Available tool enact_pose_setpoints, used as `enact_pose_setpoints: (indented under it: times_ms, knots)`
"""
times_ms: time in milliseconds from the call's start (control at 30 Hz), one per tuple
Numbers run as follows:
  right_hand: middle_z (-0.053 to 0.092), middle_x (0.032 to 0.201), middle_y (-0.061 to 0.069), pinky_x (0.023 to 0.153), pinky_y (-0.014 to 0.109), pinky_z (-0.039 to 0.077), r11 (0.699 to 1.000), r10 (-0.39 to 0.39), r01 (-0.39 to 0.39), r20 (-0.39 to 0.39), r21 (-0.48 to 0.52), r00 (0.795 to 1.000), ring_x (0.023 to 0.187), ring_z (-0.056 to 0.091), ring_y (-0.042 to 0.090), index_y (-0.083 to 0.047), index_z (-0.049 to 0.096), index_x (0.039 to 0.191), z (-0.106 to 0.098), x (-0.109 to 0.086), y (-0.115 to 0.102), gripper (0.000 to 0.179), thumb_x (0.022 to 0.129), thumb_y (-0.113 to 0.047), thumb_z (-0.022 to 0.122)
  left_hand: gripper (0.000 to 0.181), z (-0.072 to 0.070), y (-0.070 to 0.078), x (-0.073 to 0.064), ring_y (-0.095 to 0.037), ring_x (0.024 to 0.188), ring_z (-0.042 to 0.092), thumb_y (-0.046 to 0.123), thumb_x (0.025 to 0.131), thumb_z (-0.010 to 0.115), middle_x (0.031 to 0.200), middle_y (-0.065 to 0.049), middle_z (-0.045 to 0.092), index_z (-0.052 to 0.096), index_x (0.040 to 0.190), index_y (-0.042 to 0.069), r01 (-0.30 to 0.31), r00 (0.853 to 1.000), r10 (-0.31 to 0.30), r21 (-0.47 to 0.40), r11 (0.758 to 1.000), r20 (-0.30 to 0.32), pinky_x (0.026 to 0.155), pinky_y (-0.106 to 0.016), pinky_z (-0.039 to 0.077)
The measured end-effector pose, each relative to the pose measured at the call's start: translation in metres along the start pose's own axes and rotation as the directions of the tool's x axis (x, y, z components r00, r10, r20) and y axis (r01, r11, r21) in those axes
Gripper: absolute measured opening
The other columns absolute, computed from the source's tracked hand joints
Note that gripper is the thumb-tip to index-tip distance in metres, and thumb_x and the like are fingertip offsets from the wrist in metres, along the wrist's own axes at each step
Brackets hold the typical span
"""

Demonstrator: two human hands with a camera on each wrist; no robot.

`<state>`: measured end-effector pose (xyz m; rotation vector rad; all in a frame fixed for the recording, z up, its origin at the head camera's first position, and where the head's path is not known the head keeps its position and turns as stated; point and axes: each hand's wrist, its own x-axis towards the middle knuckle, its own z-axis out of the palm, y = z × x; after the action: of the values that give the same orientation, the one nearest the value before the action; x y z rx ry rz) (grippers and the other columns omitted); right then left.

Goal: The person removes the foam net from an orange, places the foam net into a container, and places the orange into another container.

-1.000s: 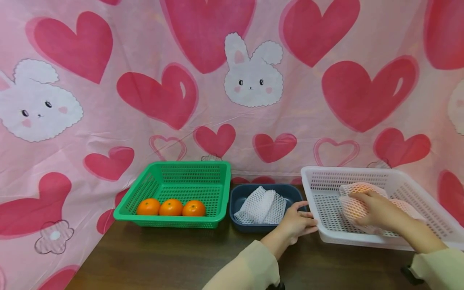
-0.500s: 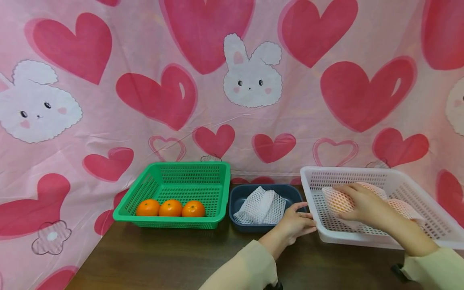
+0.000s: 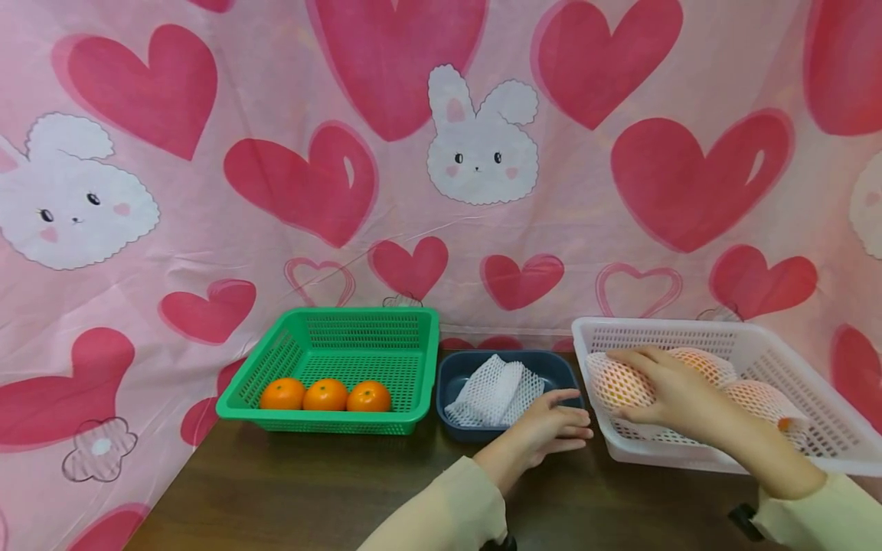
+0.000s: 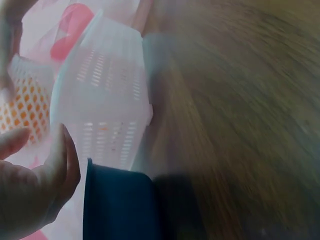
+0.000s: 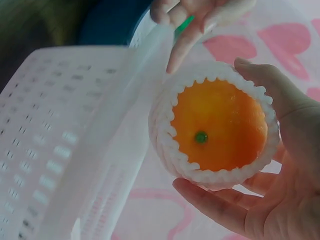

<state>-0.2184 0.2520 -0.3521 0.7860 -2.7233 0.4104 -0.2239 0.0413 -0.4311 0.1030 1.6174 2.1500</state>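
My right hand grips an orange in a white foam net sleeve, at the left end of the white basket. In the right wrist view the bare top of the orange, with its green stem spot, shows through the sleeve's scalloped mouth. Two more netted oranges, one at the back and one nearer, lie in that basket. My left hand holds nothing, its fingers loosely extended in front of the dark blue tray, just left of the white basket.
Bunched white foam nets lie in the blue tray. At the left stands a green basket with three bare oranges along its front. Brown wooden table extends in front, and a pink heart-and-bunny cloth hangs behind.
My right hand has carried the netted orange leftward across the white basket to its left end. My left hand has come off that basket's rim and shifted slightly left.
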Motion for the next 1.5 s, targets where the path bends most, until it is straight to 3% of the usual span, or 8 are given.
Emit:
enact_pose_setpoints:
  times_ms: [500,767,1167,1500]
  knots:
    - [0.062,0.123,0.014,0.082,0.057,0.055,0.986,-0.140,0.144,-0.053,0.090,0.989,0.106,0.061,0.036,-0.011,0.063,0.135,0.017,0.004,-0.031,0.076,0.070,-0.036,0.095,0.040,-0.043,0.005,-0.020,-0.030,0.109,0.070,0.013,0.101,0.059,0.124,-0.015,0.070,0.054,0.140,0.004,0.042,0.987,-0.073,0.209,0.977,0.142,0.096,-0.050,0.054]
    - [0.063,0.123,0.006,0.081,0.047,0.057,0.970,-0.222,0.229,-0.098,0.075,0.970,0.105,0.063,0.025,-0.012,0.064,0.134,0.029,0.003,-0.043,0.077,0.068,-0.035,0.096,0.036,-0.059,0.011,-0.035,-0.031,0.109,0.070,0.011,0.100,0.062,0.121,-0.014,0.071,0.057,0.135,0.003,0.045,0.987,-0.087,0.295,0.954,0.132,0.093,-0.050,0.055]
    - [0.061,0.125,0.000,0.080,0.042,0.058,0.962,-0.217,0.227,-0.082,0.151,0.973,0.105,0.061,0.020,-0.018,0.063,0.137,0.060,-0.008,-0.063,0.075,0.073,-0.045,0.092,0.037,-0.086,-0.001,-0.046,-0.022,0.102,0.069,0.003,0.092,0.061,0.111,-0.009,0.073,0.062,0.129,0.003,0.063,0.973,-0.132,0.330,0.942,0.191,0.089,-0.048,0.056]
    - [0.058,0.130,-0.002,0.080,0.033,0.056,0.924,-0.250,0.264,-0.084,0.275,0.965,0.107,0.060,0.016,-0.020,0.060,0.140,0.091,-0.013,-0.073,0.072,0.079,-0.047,0.088,0.050,-0.107,-0.007,-0.059,-0.020,0.101,0.066,-0.003,0.086,0.057,0.112,-0.008,0.071,0.056,0.136,0.000,0.088,0.961,-0.163,0.312,0.946,0.223,0.086,-0.047,0.056]
